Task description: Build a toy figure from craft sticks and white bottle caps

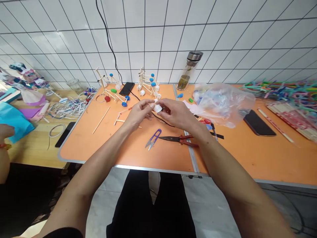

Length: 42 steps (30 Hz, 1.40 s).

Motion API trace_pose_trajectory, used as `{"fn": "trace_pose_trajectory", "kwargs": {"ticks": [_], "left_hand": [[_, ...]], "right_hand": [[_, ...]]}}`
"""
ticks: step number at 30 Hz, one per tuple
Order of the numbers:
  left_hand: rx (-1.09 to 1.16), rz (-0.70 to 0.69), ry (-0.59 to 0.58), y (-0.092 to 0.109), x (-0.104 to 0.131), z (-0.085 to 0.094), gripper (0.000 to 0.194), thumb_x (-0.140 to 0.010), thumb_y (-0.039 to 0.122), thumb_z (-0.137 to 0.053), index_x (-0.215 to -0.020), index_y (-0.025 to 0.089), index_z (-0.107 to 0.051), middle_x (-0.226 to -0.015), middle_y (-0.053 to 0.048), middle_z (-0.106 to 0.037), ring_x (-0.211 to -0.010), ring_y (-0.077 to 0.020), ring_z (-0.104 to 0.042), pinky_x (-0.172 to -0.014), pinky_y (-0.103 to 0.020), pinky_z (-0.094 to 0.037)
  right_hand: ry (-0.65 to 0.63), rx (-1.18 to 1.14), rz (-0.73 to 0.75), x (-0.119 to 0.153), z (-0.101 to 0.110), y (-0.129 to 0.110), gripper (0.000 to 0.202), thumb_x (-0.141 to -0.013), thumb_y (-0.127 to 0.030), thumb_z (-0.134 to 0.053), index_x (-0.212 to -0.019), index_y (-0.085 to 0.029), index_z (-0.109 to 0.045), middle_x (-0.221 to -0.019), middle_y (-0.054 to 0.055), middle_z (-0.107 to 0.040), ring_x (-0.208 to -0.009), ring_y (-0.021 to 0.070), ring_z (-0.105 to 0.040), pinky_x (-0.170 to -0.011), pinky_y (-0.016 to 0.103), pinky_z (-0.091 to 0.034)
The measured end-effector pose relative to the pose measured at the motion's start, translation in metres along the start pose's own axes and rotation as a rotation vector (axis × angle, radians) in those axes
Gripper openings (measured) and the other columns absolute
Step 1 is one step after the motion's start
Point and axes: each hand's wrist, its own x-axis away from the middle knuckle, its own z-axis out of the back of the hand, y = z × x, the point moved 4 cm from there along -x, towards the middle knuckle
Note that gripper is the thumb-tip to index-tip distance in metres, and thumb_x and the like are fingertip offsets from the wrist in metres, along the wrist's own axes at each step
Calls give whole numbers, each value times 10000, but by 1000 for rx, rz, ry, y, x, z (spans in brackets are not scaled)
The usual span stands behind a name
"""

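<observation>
My left hand point(140, 114) and my right hand point(175, 113) meet over the middle of the orange table point(133, 152). Their fingers pinch a small white piece point(158, 108) that looks like a plastic bottle cap; partly hidden fingertips make the exact grip hard to see. Just beyond the fingers is a stick structure point(142, 79) with blue and white caps. Below my hands lie purple thread snips point(154, 139) and long-nose pliers point(179, 139) with red handles. Left of my left hand are a loose stick point(101, 119) and a small stick frame point(119, 119).
A second stick structure point(109, 88) stands at the back left beside a phone point(127, 88). Against the wall are a glass bottle point(186, 71) and a plastic bag point(223, 100). Another phone point(259, 122) lies right. Someone else's hand point(6, 131) is at the far left.
</observation>
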Motion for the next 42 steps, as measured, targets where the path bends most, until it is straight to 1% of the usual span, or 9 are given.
{"fn": "trace_pose_trajectory", "kwargs": {"ticks": [3,7,10,16,24,32,36,40,42], "left_hand": [[84,-18,-21,-6,-4,-7,573,-726,575,-1046,-1055,186,-784,-838,-17,-790,-646,-102,-707,-601,-216,-583],[268,44,39,-29,-6,-7,510,-715,443,-1070,-1044,190,-775,-891,-22,-824,-675,-102,-748,-652,-221,-634],[335,39,60,-37,-8,-8,500,-719,398,-1074,-1045,199,-750,-899,-12,-821,-694,-107,-768,-689,-232,-662],[335,-48,104,-36,-9,-13,543,-673,448,-1105,-986,214,-729,-884,14,-809,-739,-118,-787,-744,-255,-685],[177,-158,110,-27,-2,-7,559,-749,635,-1035,-988,214,-757,-876,-8,-826,-735,-137,-799,-765,-279,-690],[-24,-308,120,-19,6,-8,460,-908,644,-920,-948,215,-758,-795,-12,-773,-731,-142,-755,-721,-278,-643],[-22,-304,141,-21,5,-7,429,-940,619,-901,-964,221,-742,-810,-10,-762,-738,-143,-745,-723,-281,-644],[-1,-320,151,-23,4,-6,471,-910,654,-913,-947,223,-727,-807,-4,-750,-739,-149,-743,-718,-289,-657],[-5,-328,153,-23,4,-8,478,-904,661,-915,-931,224,-724,-819,-5,-754,-749,-149,-738,-713,-285,-653]], "right_hand": [[30,2,19,5,-11,1,301,-1011,-244,-629,-1265,-266,-788,-1118,69,-838,-894,252,-725,-837,391,-540],[121,-64,-22,11,-23,16,347,-956,-201,-664,-1278,-279,-767,-1169,70,-832,-849,246,-723,-844,413,-591],[223,-64,-47,16,-27,22,249,-955,-212,-678,-1181,-276,-762,-1132,68,-830,-871,251,-729,-853,418,-610],[329,-119,-132,21,-26,24,29,-983,-282,-712,-993,-280,-739,-974,44,-816,-870,253,-744,-819,408,-605],[286,-130,-175,21,-25,26,87,-979,-267,-675,-912,-265,-730,-823,11,-768,-764,237,-695,-779,389,-536],[245,-73,-138,21,-26,23,91,-990,-279,-637,-913,-268,-684,-868,34,-771,-817,252,-697,-831,407,-554],[234,-156,-181,21,-29,26,75,-1017,-334,-652,-1022,-271,-693,-932,35,-790,-842,244,-727,-824,399,-590],[236,-286,-168,21,-37,29,373,-988,-449,-745,-1315,-280,-682,-1078,42,-808,-868,234,-774,-808,388,-628],[239,-264,-163,21,-41,29,450,-949,-473,-801,-1341,-283,-689,-1092,46,-813,-842,233,-769,-803,397,-633]]}}
